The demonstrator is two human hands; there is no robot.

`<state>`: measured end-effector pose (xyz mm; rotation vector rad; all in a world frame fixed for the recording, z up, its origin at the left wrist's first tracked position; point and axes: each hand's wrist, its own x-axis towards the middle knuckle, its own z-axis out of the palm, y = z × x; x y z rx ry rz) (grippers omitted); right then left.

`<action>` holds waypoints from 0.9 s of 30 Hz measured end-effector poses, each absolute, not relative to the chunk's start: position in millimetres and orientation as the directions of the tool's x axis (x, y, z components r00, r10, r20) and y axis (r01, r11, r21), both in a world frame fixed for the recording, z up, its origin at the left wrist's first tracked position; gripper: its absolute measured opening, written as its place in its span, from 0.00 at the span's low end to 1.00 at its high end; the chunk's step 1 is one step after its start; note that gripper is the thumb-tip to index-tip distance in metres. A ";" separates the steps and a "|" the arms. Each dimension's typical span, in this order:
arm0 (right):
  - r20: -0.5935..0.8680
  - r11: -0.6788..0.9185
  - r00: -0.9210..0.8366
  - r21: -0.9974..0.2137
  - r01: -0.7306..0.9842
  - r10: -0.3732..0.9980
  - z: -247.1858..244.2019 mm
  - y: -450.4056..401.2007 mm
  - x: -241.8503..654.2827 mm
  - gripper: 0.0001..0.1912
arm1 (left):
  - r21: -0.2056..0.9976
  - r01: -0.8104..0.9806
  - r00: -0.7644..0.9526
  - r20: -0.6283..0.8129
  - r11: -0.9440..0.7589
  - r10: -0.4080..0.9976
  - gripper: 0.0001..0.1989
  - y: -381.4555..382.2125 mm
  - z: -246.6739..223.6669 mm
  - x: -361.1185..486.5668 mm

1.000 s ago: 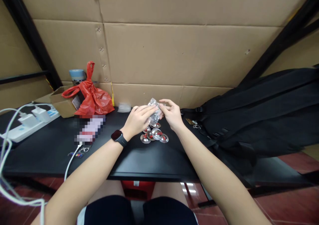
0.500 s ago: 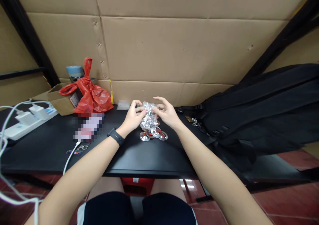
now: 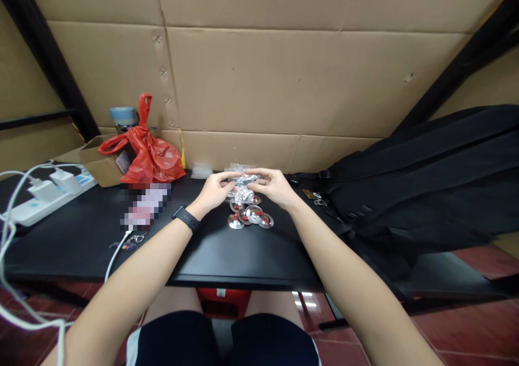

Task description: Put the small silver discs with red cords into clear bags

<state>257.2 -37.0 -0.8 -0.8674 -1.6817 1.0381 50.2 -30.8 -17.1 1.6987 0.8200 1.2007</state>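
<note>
My left hand (image 3: pixel 219 188) and my right hand (image 3: pixel 272 186) face each other over the black table, fingers bent around a crumpled clear plastic bag (image 3: pixel 243 194). Each thumb presses on the bag from its own side. What lies inside the bag cannot be made out through the glare. Just below it on the table, several small silver finger cymbals (image 3: pixel 254 214) with red loops lie in an overlapping pile. The bag partly hides the cymbals farthest from me.
A red plastic bag (image 3: pixel 152 158) leans by a small cardboard box (image 3: pixel 101 163) at the left. Nearer are a phone on a white cable (image 3: pixel 117 252), and a white power strip (image 3: pixel 48 195). A black backpack (image 3: pixel 425 177) fills the right side. Cardboard (image 3: pixel 263 79) walls the back.
The plastic bag has been lowered and folded flatter between my hands. My right fingers, raised before, now come down across the top, and more of the cymbals shows.
</note>
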 end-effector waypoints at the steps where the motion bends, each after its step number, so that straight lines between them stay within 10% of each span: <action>1: 0.348 0.390 -0.309 -0.917 0.083 0.885 -0.7 -36.7 257.9 0.28 | 0.917 0.021 0.322 0.371 -0.399 0.871 0.22 -30.4 -17.2 49.6; 13: 0.349 0.389 -0.310 -0.918 0.078 0.884 -5.4 -31.4 260.6 0.39 | 0.877 0.080 0.227 0.447 -0.474 0.865 0.31 -28.9 -15.0 44.9; 21: 0.325 0.372 -0.273 -0.917 0.142 0.906 -10.9 -28.9 258.4 0.39 | 0.193 0.497 0.651 0.561 -0.846 0.511 0.22 -45.9 4.2 38.8; 27: 0.339 0.394 -0.324 -0.911 0.120 0.883 -12.7 -31.7 251.0 0.35 | 0.069 0.601 0.595 0.626 -0.796 0.504 0.11 -37.8 -9.4 50.7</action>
